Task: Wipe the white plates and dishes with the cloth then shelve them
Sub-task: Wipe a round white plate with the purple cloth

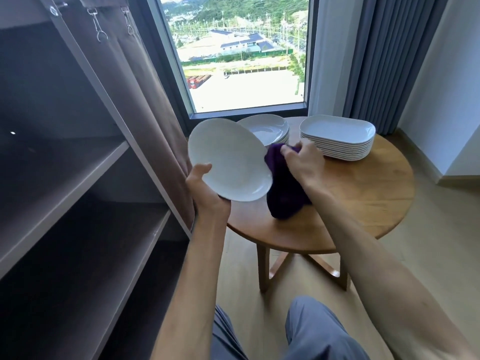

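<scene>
Now I grip a white plate (228, 159) in my left hand (205, 188), right hand (302, 162) clutching the purple cloth (283, 193) at its rim; wiping underway, shelving on the shelf (65, 178) likely follows.

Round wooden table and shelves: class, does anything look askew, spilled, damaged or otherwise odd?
Nothing stands out. Both stacks, round plates and oblong dishes, sit level on the table. The left hand holds one plate tilted, deliberately, beside the purple cloth gripped by the right hand.
</scene>
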Demonstrator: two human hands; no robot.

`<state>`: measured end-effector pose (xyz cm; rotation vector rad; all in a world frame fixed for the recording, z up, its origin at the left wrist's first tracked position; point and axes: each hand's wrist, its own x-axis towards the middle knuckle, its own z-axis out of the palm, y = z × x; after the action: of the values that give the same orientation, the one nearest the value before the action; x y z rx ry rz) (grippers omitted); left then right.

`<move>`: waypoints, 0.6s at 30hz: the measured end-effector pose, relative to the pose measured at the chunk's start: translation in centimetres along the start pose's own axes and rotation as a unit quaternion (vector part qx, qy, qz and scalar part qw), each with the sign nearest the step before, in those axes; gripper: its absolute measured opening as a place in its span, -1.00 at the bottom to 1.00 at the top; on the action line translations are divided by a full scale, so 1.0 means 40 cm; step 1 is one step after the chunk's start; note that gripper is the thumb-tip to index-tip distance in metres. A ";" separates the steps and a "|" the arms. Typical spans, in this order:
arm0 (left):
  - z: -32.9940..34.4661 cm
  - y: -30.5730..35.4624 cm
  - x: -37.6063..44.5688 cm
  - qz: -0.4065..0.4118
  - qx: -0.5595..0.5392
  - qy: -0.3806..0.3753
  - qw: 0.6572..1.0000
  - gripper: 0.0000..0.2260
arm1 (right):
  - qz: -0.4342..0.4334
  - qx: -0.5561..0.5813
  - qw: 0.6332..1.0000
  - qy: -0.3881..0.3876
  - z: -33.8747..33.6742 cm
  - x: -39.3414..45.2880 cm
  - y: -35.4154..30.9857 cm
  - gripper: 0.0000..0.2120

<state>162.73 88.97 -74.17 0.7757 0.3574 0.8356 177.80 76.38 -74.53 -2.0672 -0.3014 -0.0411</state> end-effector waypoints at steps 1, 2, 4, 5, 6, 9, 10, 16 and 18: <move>-0.015 -0.001 0.000 -0.012 -0.026 0.016 0.999 -0.49 | 0.019 0.018 1.000 0.017 -0.014 0.017 0.007 -0.77; -0.027 -0.003 0.000 -0.023 -0.048 0.034 0.998 -0.54 | 0.031 0.032 0.999 0.031 -0.029 0.032 0.013 -0.77; -0.040 -0.014 0.001 -0.050 -0.072 0.073 0.993 -0.66 | 0.037 0.070 0.996 0.047 -0.055 0.051 0.021 -0.78; -0.041 -0.022 0.001 -0.064 -0.075 0.091 0.991 -0.70 | 0.038 0.110 0.992 0.048 -0.063 0.054 0.022 -0.78; -0.041 -0.032 -0.001 -0.075 -0.075 0.106 0.989 -0.72 | 0.039 0.161 0.985 0.046 -0.071 0.051 0.017 -0.78; -0.036 -0.058 -0.019 -0.094 -0.069 0.131 0.985 -0.70 | 0.030 0.280 0.960 -0.009 -0.091 0.028 -0.015 -0.75; -0.033 -0.064 -0.022 -0.094 -0.067 0.134 0.984 -0.68 | 0.026 0.298 0.953 -0.045 -0.095 0.021 -0.022 -0.75; -0.007 -0.077 -0.022 -0.090 -0.065 0.124 0.986 -0.68 | -0.006 0.377 0.913 -0.153 -0.060 -0.009 0.028 -0.61; 0.000 -0.085 -0.030 -0.090 -0.053 0.118 0.988 -0.61 | -0.024 0.235 0.968 -0.085 -0.031 -0.024 0.042 -0.43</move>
<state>163.76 86.58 -76.68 0.5377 0.5798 0.7707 177.38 74.34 -75.51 -1.5924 -0.4226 0.1654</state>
